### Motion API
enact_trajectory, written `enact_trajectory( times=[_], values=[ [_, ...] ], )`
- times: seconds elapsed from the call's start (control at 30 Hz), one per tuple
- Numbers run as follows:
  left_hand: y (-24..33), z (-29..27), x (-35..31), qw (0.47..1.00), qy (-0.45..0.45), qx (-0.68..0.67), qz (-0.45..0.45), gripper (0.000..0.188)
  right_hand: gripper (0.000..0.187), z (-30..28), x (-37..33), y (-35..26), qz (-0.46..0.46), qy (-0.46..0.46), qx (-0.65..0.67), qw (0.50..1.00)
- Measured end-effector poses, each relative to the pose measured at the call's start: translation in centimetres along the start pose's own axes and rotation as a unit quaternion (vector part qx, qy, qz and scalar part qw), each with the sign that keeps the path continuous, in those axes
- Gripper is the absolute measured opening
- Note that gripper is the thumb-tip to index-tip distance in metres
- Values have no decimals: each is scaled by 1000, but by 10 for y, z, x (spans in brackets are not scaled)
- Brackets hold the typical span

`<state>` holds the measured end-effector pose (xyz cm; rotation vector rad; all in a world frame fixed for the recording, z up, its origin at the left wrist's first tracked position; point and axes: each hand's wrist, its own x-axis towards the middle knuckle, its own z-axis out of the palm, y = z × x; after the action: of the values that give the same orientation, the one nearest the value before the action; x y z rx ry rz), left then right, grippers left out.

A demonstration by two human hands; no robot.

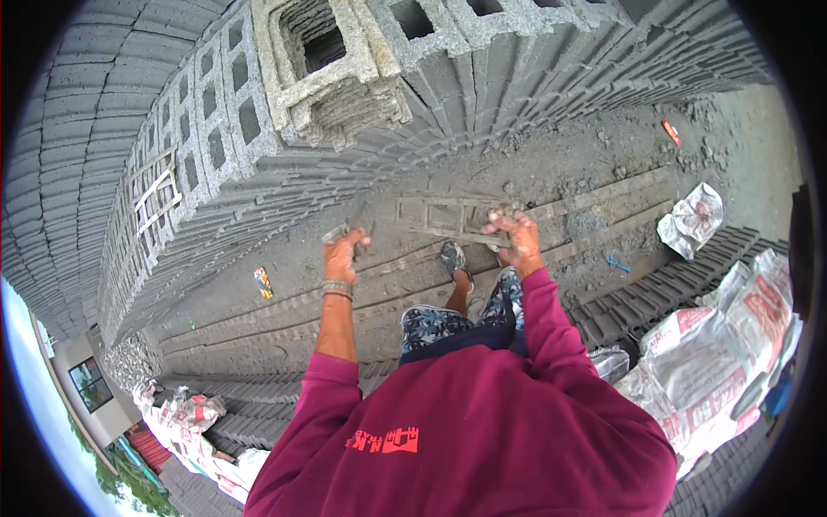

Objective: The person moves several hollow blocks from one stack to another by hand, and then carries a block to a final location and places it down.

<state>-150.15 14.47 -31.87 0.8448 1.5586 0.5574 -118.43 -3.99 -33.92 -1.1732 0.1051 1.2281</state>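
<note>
My left hand (343, 257) is raised over the ground with its fingers curled. Small grey bits show at the fingertips, but what they belong to is unclear. To the right, my right hand (519, 244) also has bent fingers, with a grey, rough piece at their tips. Between the hands and just beyond them, a grey ladder-like frame (428, 230) with several openings appears low over the dirt. Its right end meets my right fingers in the picture; whether they touch it I cannot tell.
A tall stack of hollow concrete blocks (233, 103) curves across the far side and left. A larger block (370, 73) sits on top. Long wooden rails (594, 196) lie on the dirt. Printed sacks (698, 379) cover low block rows at right; a crumpled sack (692, 220) lies beyond.
</note>
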Motion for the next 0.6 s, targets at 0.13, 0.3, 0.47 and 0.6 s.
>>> enact_trajectory(
  times=[0.13,0.3,0.47,0.6],
  values=[
    [-20,-176,-13,977,210,-9,-13,25,23,-81,-18,-82,-31,97,-37,994],
    [-7,-325,-67,955,259,-147,1,9,20,-160,-66,-200,-129,199,-179,955],
    [-10,-269,-44,953,293,-67,-41,7,27,-202,-47,-258,-213,321,-296,874],
    [-68,-155,-32,975,201,-60,-71,12,25,-130,-1,-203,-302,251,-322,862]
  ],
)
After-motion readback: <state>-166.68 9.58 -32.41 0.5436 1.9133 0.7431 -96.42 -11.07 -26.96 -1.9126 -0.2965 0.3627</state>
